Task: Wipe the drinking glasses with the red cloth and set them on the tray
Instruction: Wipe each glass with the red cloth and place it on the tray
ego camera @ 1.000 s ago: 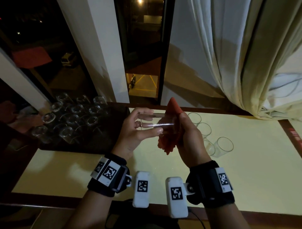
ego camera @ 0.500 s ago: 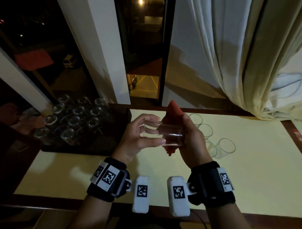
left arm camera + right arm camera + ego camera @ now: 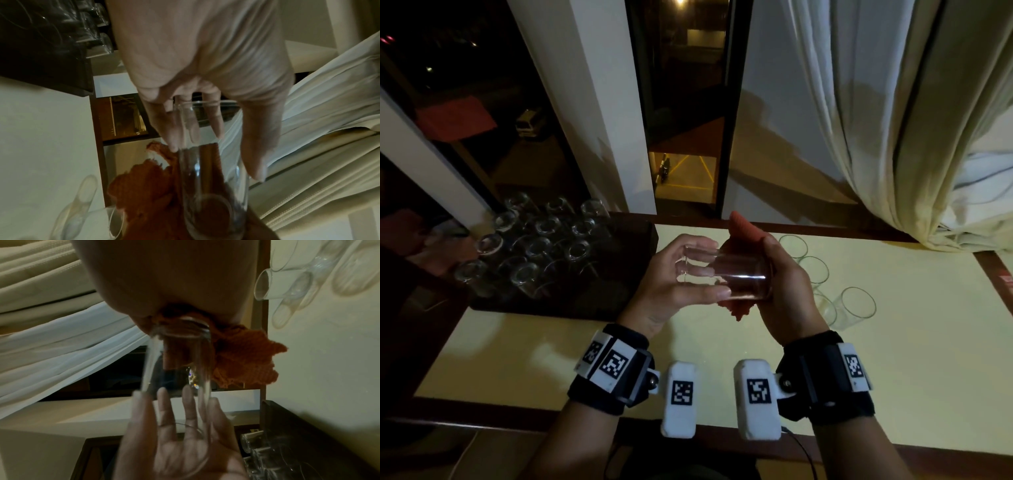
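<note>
A clear drinking glass [image 3: 726, 279] lies sideways in the air between both hands, above the pale yellow table. My left hand [image 3: 714, 270] grips its open end, thumb below and fingers above. My right hand [image 3: 787, 284] cups the red cloth [image 3: 743, 229] against the base of the glass. The left wrist view shows the glass [image 3: 211, 186] with the cloth [image 3: 148, 186] bunched behind its base. In the right wrist view the cloth [image 3: 242, 361] spills out beside the glass [image 3: 180, 361]. The dark tray [image 3: 619, 294] lies to the left.
Several glasses [image 3: 541, 246] stand upside down on the tray's far half. More glasses [image 3: 856, 305] stand on the table to the right of my right hand. A window frame runs behind the table, and a curtain [image 3: 893, 137] hangs at the back right.
The glass has moved deeper into the cloth in my right palm, so the cloth now shows behind its base. Both hands have kept their hold and stayed over the same spot.
</note>
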Action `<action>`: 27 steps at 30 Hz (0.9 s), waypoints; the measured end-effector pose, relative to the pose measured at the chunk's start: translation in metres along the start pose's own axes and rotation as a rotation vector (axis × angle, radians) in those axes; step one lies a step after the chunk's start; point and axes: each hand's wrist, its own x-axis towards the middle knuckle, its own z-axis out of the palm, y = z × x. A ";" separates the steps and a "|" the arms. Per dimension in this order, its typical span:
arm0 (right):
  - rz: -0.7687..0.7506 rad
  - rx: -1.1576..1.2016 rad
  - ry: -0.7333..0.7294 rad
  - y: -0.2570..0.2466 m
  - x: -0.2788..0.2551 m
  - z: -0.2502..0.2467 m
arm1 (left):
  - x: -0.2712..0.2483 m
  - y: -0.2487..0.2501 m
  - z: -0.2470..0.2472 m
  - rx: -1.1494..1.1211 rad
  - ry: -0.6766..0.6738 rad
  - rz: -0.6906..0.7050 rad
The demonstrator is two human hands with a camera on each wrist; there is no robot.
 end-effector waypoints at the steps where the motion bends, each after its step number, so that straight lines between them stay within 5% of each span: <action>1: 0.012 0.003 0.008 0.001 0.001 -0.001 | -0.001 0.001 0.001 0.016 -0.007 0.001; 7: -0.048 0.099 -0.141 0.012 0.000 -0.008 | 0.001 -0.004 0.012 -0.141 0.192 -0.051; 12: -0.139 0.118 0.002 0.012 -0.001 -0.004 | 0.000 -0.006 0.025 -0.207 0.148 -0.089; 21: -0.184 -0.123 0.092 -0.007 0.001 0.000 | -0.002 -0.012 0.021 0.104 -0.008 -0.161; 27: -0.119 0.005 0.062 0.003 -0.004 -0.001 | -0.008 -0.011 0.027 0.087 0.130 -0.161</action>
